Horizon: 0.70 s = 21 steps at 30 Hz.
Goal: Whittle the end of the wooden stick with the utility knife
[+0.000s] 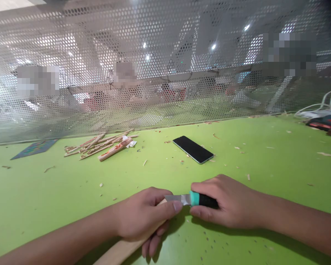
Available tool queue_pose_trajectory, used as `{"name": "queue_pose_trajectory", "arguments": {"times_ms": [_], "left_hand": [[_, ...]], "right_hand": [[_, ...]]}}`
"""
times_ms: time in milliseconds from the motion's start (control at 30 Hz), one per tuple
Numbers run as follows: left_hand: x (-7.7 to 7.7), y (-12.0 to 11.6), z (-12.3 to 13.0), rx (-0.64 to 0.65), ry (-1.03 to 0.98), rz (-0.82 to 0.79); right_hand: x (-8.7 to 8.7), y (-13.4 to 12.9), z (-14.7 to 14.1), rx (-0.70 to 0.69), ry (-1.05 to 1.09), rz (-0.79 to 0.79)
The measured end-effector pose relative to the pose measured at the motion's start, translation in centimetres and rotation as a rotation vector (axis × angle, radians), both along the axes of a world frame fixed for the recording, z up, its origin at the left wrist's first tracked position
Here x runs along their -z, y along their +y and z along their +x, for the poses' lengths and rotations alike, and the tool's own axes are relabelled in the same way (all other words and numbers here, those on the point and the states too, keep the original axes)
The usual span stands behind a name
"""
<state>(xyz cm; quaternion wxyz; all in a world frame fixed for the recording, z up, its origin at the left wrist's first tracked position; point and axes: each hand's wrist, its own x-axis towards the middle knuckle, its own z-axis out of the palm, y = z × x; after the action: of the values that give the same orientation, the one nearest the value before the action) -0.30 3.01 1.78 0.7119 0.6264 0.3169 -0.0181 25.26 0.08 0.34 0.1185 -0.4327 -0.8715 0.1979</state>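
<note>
My left hand (151, 213) is closed around a pale wooden stick (127, 249), which runs from the lower edge up to the fingers. In my right hand (226, 202) is a carving knife (194, 198) with a black and teal handle. Its short metal blade points left and lies against the upper end of the stick. The left thumb rests at the lower edge of the blade. Part of the stick is hidden under the left palm.
A black-screened phone (193, 149) lies beyond the hands. Several wood strips (99, 145) are piled back left, near a dark flat sheet (34, 148). Wood shavings dot the green table (57, 195). A perforated metal screen (154, 81) bounds the back; a red-black object (325, 123) and white cable sit far right.
</note>
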Motion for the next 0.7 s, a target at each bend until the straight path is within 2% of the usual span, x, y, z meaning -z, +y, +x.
{"name": "queue_pose_trajectory", "arguments": {"times_ms": [567,700], "left_hand": [[0.36,0.09,-0.17,-0.016,-0.023,-0.041],[0.37,-0.11,-0.17,-0.039,-0.019,-0.019]], "right_hand": [[-0.07,0.01,-0.04,0.014,-0.018,-0.007],[-0.18,0.02,0.09,-0.020,-0.030,-0.019]]}}
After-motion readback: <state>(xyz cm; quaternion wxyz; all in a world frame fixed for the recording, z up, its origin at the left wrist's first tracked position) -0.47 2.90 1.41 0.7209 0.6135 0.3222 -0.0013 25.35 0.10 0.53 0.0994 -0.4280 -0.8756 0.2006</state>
